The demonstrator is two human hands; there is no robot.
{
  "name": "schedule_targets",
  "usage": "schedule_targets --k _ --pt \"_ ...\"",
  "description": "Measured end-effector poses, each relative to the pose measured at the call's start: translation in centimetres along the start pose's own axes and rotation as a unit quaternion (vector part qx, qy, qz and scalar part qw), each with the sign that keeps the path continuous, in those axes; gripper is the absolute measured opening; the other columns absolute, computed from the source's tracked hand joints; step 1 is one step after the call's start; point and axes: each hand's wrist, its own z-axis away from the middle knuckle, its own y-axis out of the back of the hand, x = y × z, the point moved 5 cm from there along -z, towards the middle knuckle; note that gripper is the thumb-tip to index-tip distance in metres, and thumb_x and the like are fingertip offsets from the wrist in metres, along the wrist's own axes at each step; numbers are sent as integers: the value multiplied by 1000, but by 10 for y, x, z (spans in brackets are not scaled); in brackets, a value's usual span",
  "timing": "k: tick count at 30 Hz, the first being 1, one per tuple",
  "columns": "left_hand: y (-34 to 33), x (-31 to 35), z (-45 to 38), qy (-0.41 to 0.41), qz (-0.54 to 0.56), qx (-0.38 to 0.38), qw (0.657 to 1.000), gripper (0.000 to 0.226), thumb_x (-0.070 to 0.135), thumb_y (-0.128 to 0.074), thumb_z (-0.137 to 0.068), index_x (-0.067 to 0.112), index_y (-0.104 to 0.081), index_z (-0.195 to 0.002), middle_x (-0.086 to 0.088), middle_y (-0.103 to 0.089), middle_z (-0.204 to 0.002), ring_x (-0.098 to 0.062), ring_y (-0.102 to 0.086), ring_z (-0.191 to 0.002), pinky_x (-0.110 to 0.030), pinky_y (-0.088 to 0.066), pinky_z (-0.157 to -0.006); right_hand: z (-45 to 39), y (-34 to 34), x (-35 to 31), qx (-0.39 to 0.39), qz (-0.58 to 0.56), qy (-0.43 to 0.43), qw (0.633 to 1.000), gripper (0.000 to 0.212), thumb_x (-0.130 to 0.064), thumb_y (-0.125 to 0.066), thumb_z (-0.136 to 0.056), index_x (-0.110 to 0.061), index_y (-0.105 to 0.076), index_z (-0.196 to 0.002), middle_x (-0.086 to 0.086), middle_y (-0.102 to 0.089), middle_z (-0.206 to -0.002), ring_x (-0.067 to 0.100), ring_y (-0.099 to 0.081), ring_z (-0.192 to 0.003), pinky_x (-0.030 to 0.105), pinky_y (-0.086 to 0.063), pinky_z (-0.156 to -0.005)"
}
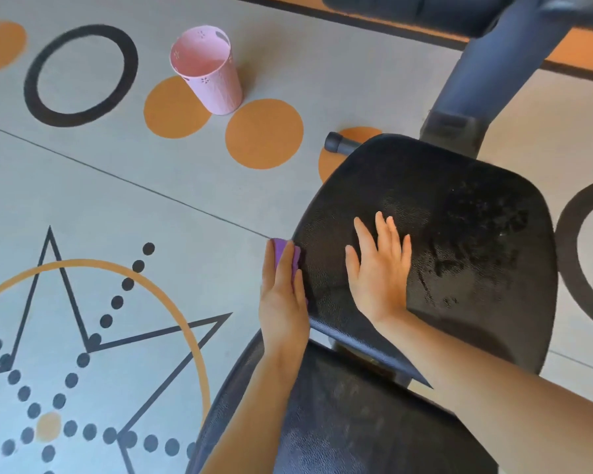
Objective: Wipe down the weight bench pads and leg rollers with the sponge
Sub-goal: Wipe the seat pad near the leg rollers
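Pressing the sponge (pixel 283 253) lengthwise (flat-fingered) against the seat pad (pixel 459 206) edge, left hand (pixel 283 295).

Both bare forearms reach forward from the lower edge of view. Left hand (pixel 283 295) is turned on its side, fingers straight and together, pressing the purple sponge (pixel 281 250) against the pad's left edge. Right hand (pixel 379 268) lies flat, palm down, fingers spread, on the seat pad (pixel 459 241).

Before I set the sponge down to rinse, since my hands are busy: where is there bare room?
Bare floor mat lies between the pink bucket and the left hand. The seat pad is crowded: right hand flat on it, sponge at its edge.
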Motion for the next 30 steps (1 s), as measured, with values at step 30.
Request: schedule_targets --k 30 --pt "-65 51 -65 -175 -261 -31 949 54 31 -22 -94 11 -45 -139 -11 -38 -150 -27 -34 -139 -46 -25 -114 -22 34 47 -3 -105 21 994 66 -50 -52 -88 -9 -46 -140 19 -39 -149 34 -33 -139 45 -29 -114"
